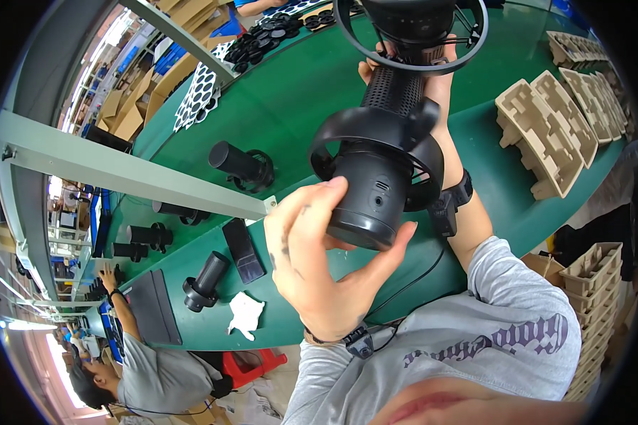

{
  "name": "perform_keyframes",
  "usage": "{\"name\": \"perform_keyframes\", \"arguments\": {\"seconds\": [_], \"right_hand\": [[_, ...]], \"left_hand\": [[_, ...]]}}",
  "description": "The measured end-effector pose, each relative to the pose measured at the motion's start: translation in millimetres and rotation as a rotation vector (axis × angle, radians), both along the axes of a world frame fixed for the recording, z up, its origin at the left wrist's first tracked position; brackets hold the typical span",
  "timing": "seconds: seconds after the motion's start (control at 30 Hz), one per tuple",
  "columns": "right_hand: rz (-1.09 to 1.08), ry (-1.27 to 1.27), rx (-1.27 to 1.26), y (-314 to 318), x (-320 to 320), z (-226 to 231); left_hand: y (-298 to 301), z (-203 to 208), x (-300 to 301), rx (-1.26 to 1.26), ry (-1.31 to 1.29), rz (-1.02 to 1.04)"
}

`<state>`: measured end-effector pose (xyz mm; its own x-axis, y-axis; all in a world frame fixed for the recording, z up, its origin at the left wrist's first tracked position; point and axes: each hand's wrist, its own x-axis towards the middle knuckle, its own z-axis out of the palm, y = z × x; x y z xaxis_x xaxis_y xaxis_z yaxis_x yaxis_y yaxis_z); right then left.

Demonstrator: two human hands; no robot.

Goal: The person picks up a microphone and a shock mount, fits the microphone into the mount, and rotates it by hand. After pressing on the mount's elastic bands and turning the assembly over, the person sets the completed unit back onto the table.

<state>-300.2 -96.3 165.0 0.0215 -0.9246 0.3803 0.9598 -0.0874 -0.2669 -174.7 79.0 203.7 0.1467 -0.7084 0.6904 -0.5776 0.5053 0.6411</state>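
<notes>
I hold a black cylindrical device [376, 177] with a perforated mesh neck and round ring guards up over the green table [290, 99]. My left hand [319, 262] wraps around its smooth lower end, thumb and fingers on either side. My right hand [436, 81] grips the mesh neck from behind, mostly hidden by the device. A black strap [452, 202] sits on my right wrist, and a small black unit with a cable [361, 340] on my left wrist.
Several similar black devices [241, 166] lie on the table, with a flat black box [242, 249], a white cloth [247, 312] and a dark mat [152, 304]. Moulded pulp trays [546, 134] stand at right. A grey metal beam [120, 170] crosses left. A co-worker [142, 375] sits at lower left.
</notes>
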Motion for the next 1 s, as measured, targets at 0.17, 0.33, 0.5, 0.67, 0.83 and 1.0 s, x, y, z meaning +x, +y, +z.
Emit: {"name": "perform_keyframes", "arguments": {"seconds": [0.17,0.33,0.5,0.67,0.83,1.0], "right_hand": [[0.037,0.022,-0.038,-3.7,-4.9,-0.9],[0.060,0.002,0.032,0.2,-1.1,4.2],[-0.035,0.142,0.135,5.9,3.2,10.5],[-0.020,0.177,0.110,2.4,1.2,5.2],[-0.021,0.218,0.147,6.5,5.4,8.6],[0.055,0.212,0.133,5.6,4.4,5.7]], "left_hand": [[4.6,6.5,5.9,-0.072,-0.313,-0.075],[4.7,2.0,3.0,-0.190,-0.382,-0.076],[4.2,-0.4,1.8,-0.275,-0.540,-0.024],[4.9,2.2,1.2,-0.336,-0.670,-0.035],[1.2,3.7,2.2,-0.411,-0.696,-0.074],[-2.9,7.9,6.6,-0.506,-0.790,-0.154]]}}
